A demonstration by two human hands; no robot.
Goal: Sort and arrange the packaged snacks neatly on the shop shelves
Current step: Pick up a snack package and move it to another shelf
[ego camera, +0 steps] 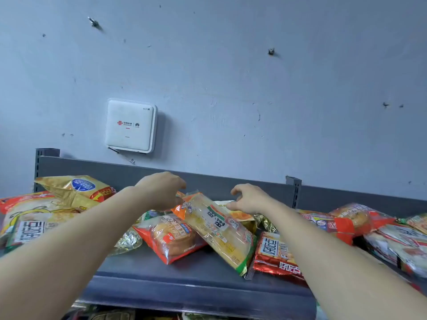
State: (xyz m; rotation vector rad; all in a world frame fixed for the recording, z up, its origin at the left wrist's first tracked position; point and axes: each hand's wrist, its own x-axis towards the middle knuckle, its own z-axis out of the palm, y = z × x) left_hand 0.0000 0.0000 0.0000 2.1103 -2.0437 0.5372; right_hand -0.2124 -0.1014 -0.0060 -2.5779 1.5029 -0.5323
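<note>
long yellow snack pack (218, 229) tilted atop mixed packets, grey shelf (184, 273)

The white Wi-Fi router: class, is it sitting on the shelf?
No, the white Wi-Fi router is mounted on the wall above the shelf.

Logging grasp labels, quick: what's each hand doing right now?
Left hand: grips the long yellow packet by its top end.
Right hand: open, fingertips on the pale orange packet.
</note>
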